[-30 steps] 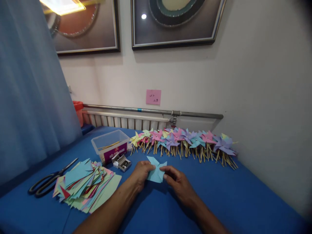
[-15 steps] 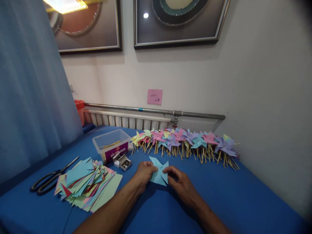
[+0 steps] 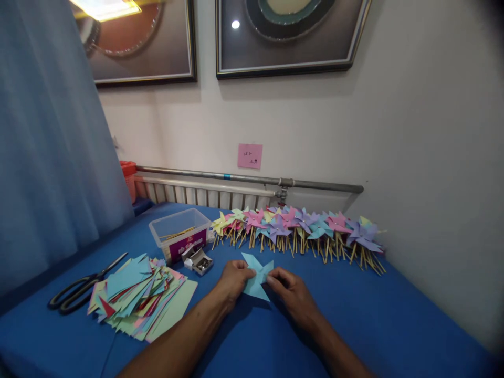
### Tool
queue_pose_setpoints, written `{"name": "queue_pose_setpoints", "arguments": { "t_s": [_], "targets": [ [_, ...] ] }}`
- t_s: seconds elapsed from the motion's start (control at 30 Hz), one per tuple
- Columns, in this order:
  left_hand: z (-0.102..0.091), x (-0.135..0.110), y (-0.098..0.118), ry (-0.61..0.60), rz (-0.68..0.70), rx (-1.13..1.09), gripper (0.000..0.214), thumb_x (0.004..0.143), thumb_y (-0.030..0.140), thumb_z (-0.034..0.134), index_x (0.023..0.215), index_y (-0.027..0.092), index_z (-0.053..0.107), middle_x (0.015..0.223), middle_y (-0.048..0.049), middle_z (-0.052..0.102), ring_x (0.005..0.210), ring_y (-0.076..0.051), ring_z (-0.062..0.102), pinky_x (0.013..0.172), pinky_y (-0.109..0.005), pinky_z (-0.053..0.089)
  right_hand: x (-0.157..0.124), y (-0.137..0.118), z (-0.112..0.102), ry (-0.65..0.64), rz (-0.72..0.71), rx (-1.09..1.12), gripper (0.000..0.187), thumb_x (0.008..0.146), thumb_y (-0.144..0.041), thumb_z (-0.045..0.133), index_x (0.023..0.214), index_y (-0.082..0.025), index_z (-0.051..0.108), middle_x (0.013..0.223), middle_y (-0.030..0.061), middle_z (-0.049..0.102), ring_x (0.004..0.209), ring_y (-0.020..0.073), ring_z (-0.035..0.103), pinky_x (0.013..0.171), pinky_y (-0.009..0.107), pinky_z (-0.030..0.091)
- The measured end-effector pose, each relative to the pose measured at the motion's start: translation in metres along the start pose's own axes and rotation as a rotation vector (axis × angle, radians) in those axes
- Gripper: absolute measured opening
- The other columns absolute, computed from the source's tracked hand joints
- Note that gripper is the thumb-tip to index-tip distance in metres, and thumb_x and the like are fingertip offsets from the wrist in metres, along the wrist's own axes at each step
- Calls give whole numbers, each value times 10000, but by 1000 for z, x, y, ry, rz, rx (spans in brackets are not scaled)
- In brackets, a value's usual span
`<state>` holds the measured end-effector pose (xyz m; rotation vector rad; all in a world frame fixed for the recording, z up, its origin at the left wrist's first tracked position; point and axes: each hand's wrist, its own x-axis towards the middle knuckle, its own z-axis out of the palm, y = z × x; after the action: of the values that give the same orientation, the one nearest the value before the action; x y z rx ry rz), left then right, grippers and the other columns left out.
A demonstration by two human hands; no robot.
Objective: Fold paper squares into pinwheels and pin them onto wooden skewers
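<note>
You hold a light-blue cut-paper pinwheel piece (image 3: pixel 255 287), nearer you and to the right of the clear rectangular plastic box with a purple label (image 3: pixel 196 242).
Your left hand (image 3: pixel 233 281) has its fingers clamped on the paper's left side, thumb reaching toward the middle; your right hand (image 3: pixel 290 295) has thumb and forefinger pinched together on its right-hand point. This looks like bending the points in, so roll each one in a soft curve rather than a sharp crease, and press your left thumb over the centre, or the layers may spring out. Pinch lightly; the paper could crumple. Copy the blade curve of the multicoloured paper pinwheels on thin wooden sticks (image 3: pixel 277 229), right of the box.
</note>
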<state>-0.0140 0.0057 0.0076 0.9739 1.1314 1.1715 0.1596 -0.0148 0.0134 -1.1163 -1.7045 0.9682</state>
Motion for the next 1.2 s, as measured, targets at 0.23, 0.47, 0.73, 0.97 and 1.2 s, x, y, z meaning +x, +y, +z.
{"name": "queue_pose_setpoints", "arguments": {
  "t_s": [0.23, 0.47, 0.73, 0.97, 1.2],
  "targets": [
    [6, 2, -13, 9, 5, 37, 208, 577, 236, 706, 566, 191, 503, 457, 60, 466, 422, -75, 343, 468, -238, 258, 0, 11, 16, 146, 85, -9, 308, 827, -479, 605, 681, -209, 582, 611, -15, 585, 576, 154, 505, 564, 268, 380],
    [9, 0, -15, 30, -9, 85, 184, 593, 219, 691, 579, 186, 511, 458, 59, 469, 417, -75, 356, 452, -234, 267, -2, 5, 22, 173, 107, -20, 283, 795, -447, 608, 640, -217, 555, 622, -13, 565, 598, 162, 503, 580, 275, 389],
    [11, -2, -12, 27, -6, 108, 204, 586, 207, 710, 564, 182, 509, 445, 58, 464, 410, -72, 354, 442, -230, 262, -1, 2, 18, 180, 141, -88, 264, 780, -405, 598, 605, -220, 532, 697, 36, 640, 741, 212, 604, 646, 293, 421],
    [11, -3, -11, 30, 1, 131, 217, 593, 232, 733, 559, 174, 526, 433, 69, 453, 408, -68, 344, 443, -223, 244, -4, -4, 21, 165, 203, -176, 224, 787, -387, 577, 656, -206, 555, 553, -34, 541, 540, 141, 488, 544, 263, 348],
    [12, -3, -12, 6, 15, 104, 175, 600, 188, 687, 555, 182, 517, 444, 60, 480, 404, -76, 369, 442, -223, 273, -6, -8, 21, 147, 173, -145, 230, 794, -395, 575, 668, -204, 550, 558, -42, 515, 544, 130, 457, 544, 256, 340]
  ]
}}
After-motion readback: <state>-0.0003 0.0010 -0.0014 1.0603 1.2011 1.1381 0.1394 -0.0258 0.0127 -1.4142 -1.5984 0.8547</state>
